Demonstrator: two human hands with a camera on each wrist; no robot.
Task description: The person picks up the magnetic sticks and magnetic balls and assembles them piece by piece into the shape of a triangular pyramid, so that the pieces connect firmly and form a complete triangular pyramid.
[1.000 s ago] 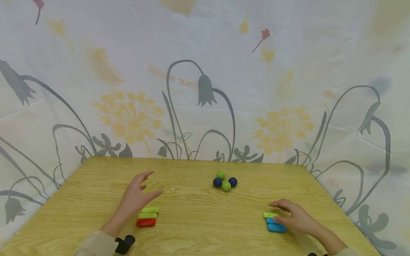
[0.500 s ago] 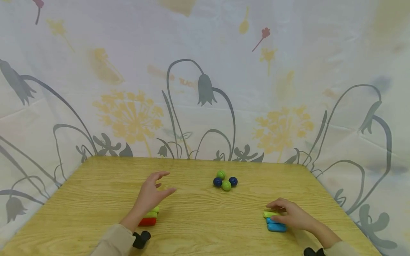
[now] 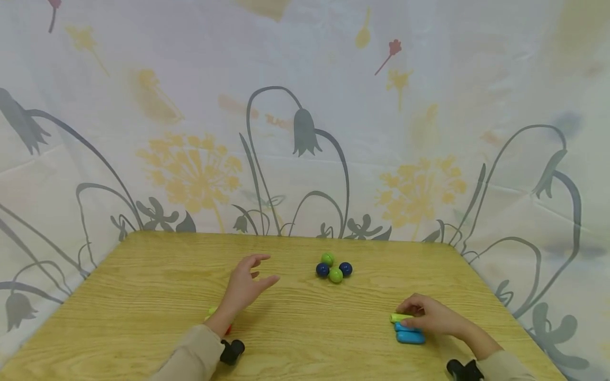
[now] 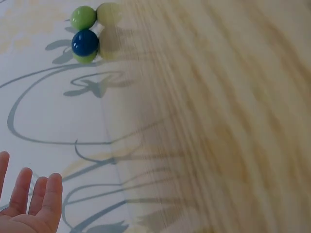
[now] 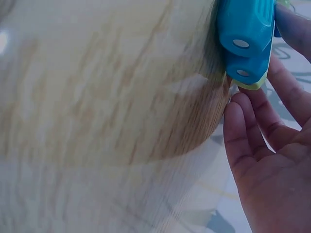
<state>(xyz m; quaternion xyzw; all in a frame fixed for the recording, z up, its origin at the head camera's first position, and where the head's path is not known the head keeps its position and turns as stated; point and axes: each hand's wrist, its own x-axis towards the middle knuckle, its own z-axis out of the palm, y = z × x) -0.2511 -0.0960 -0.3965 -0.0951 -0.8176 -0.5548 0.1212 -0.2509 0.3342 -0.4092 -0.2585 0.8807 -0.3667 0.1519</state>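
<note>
Resting our right hand point(image 3: 431, 319) on blue and lime sticks point(image 3: 409, 330), fingers curling over them, nearer us and right of ball cluster point(image 3: 333, 269) on table point(image 3: 143, 280). Hovering our left hand point(image 3: 245, 288) over bare wood left of cluster, fingers spread, gripping nothing. Next move probably needing careful pinch on one ball.

Four balls point(image 3: 334, 269) are sitting close together on the table point(image 3: 143, 286), toward the back and near the middle. A pile of bars point(image 3: 409, 328) is lying at the front right, under the right hand point(image 3: 431, 317). The left hand point(image 3: 245, 288) is hanging above the table, left of the balls. More bars point(image 3: 212, 313) are lying behind its wrist. A curtain point(image 3: 305, 116) is hanging behind the table.
</note>
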